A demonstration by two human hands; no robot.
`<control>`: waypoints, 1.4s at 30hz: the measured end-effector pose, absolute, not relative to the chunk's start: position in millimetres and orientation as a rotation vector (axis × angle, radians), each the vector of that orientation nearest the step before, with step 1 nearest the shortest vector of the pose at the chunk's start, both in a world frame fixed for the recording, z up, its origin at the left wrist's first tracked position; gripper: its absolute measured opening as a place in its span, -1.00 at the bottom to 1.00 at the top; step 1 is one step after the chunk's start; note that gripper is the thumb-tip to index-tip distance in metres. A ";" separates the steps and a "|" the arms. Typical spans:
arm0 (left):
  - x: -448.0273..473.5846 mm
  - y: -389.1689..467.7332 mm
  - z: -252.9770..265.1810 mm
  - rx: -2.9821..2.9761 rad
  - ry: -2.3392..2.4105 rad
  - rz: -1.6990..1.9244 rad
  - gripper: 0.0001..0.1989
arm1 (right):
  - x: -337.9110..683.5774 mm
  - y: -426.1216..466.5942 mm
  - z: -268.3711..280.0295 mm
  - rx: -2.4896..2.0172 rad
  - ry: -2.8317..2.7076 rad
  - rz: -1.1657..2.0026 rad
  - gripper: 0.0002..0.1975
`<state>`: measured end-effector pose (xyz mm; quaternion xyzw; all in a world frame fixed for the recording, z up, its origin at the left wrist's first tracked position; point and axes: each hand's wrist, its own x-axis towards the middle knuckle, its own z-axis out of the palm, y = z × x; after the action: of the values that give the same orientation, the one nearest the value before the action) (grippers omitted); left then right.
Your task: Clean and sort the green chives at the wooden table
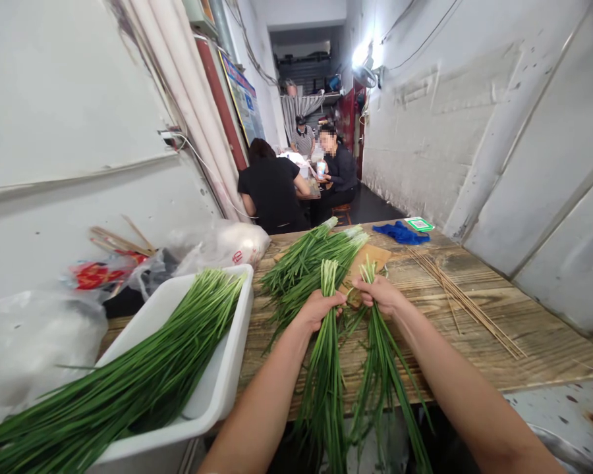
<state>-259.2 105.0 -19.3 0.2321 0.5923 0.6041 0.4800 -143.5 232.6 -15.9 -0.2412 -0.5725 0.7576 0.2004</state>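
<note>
Left hand (322, 311) closed round a fuller bunch of green stalks (330, 342), thumb across just below the pale ends; right hand (379, 295) grasping a thinner bunch (379, 339) the same way. Both bunches are upright over the table's near side, leaf ends trailing past its edge.

Risks, as I judge them: the right bunch splays widely below the fingers, so a slackened grip could shed strands — probably toward the floor. Squeezing too hard might bruise the stems. Leaves could tangle where the bunches hang close together. The stalks in the white tub (236, 342) overhang its near left side; a knock from the left forearm could drag some out.

Surface: wooden table (504, 296), strongly grained, scattered with green scraps. Beyond the hands, a pile of cut greens (316, 257) beside a brown flat piece (379, 255) (board or card, can't tell). To the right, thin sticks (467, 303), a blue cloth (401, 232), a QR card (420, 224).

Room: narrow, scuffed white walls, pale curtain (178, 85) at left, wall fan (368, 76) near a bright lamp — three people around a farther table.
</note>
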 end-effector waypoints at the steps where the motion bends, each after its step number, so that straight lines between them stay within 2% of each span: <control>1: -259.1 105.0 -19.3 0.574 1.445 1.471 -0.82 | -143.4 234.3 -15.3 -0.676 -1.547 2.153 -0.60; 9: -257.2 104.0 -15.4 0.548 1.416 1.485 -0.77 | -135.1 260.0 -11.3 -0.693 -1.215 2.096 -0.65; 24: -258.2 103.3 -16.8 0.567 1.410 1.472 -0.75 | -138.4 251.6 -11.9 -0.734 -1.311 1.941 -0.64; 36: -261.5 104.5 -19.0 0.489 1.360 1.461 -0.76 | -132.1 270.2 -10.3 -0.867 -1.146 2.030 -0.67; 42: -262.0 104.9 -20.4 0.482 1.352 1.464 -0.76 | -133.1 258.7 -6.1 -0.863 -1.249 2.057 -0.69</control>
<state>-262.0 104.9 -20.4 0.2011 0.5636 0.6104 0.5190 -133.1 258.7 -6.1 -0.3233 -0.4676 0.7705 0.2882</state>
